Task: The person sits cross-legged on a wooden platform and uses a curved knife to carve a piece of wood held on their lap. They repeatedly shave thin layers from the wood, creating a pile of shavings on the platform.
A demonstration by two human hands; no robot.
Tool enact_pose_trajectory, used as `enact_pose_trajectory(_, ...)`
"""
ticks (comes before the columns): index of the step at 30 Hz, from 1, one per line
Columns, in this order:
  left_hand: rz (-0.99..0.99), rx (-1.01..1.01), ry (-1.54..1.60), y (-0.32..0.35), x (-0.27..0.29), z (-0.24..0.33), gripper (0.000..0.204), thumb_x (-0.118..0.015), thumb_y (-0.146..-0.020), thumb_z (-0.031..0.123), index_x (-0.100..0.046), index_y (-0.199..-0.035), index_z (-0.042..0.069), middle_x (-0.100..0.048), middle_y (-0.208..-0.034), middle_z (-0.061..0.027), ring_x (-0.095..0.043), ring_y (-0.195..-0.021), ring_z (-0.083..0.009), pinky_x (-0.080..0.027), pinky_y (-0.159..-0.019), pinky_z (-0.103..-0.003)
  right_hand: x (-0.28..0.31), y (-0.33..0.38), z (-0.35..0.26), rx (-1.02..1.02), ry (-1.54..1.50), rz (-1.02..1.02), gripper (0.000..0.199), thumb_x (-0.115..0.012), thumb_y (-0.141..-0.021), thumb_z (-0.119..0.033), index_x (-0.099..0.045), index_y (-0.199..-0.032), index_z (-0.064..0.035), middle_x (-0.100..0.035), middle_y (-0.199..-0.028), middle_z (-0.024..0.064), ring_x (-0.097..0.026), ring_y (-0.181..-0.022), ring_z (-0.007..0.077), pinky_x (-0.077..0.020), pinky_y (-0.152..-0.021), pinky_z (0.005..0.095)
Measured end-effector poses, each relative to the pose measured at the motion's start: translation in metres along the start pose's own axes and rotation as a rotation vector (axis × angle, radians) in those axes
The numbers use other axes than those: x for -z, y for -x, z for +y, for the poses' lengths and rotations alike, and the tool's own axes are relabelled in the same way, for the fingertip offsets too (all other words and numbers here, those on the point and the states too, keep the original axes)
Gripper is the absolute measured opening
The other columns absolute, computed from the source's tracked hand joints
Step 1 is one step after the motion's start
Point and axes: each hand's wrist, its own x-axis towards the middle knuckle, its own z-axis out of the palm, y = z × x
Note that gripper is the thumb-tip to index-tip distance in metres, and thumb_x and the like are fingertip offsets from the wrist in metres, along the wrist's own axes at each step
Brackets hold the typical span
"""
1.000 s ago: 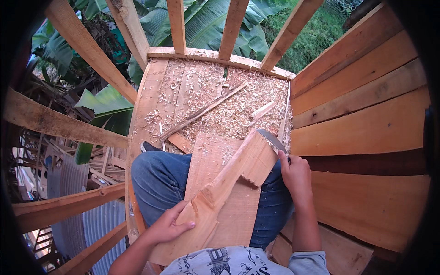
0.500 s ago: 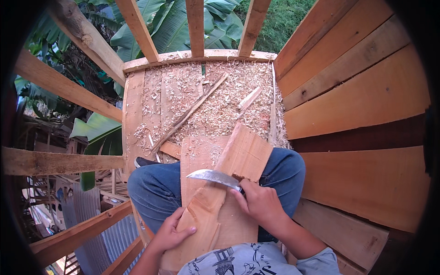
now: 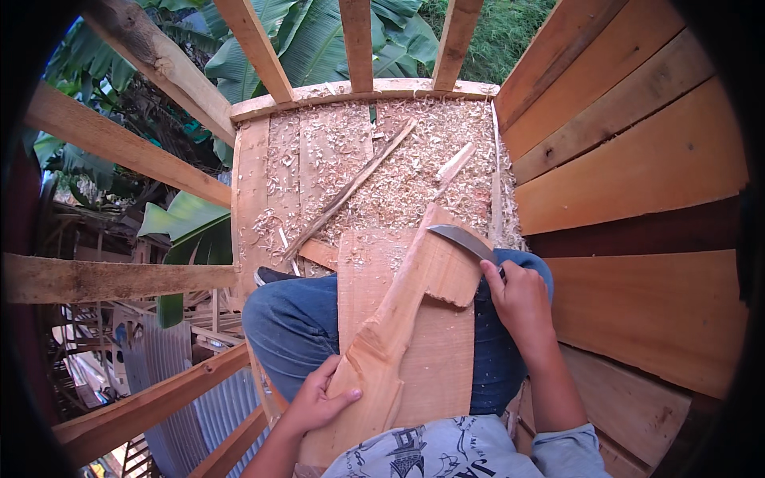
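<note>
The right hand (image 3: 522, 299), fist tight on the curved steel knife (image 3: 460, 239), has swung it from mid-board up to the far end of the pale carved wooden piece (image 3: 414, 307) across the lap; left hand (image 3: 319, 398) still clamps its near end. Looks like a fresh paring stroke starting.

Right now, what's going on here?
A person sits on a plank floor strewn with wood shavings, carving. The left hand grips the narrow near end of a roughly shaped wooden piece that lies on a board across the lap. The right hand holds a curved knife, blade at the piece's wide far end.
</note>
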Motion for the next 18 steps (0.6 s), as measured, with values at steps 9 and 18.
enact_pose_trajectory(9,-0.001,0.022,-0.001,-0.004,-0.003,0.007,0.05,-0.07,-0.087,0.012,-0.048,-0.13,-0.001,-0.06,-0.118,-0.0068,-0.052,-0.111,-0.0112,-0.042,-0.096,-0.028,-0.021,0.055,-0.049,0.277,-0.014,-0.322,0.052,-0.06,-0.088,-0.05,-0.061,-0.067,-0.003,-0.062,-0.059,0.0166,-0.063,-0.053,0.0346,-0.0505,-0.05,0.0428)
enact_pose_trajectory(18,-0.007,-0.024,0.036,-0.004,-0.003,0.001,0.048,-0.067,-0.089,0.008,-0.047,-0.132,0.0,-0.06,-0.117,-0.0064,-0.052,-0.11,-0.0103,-0.042,-0.095,-0.027,-0.022,0.034,-0.025,0.216,0.121,-0.1,0.058,-0.058,-0.088,-0.056,-0.062,-0.065,-0.0028,-0.062,-0.058,0.0171,-0.065,-0.057,0.0345,-0.0509,-0.051,0.0437)
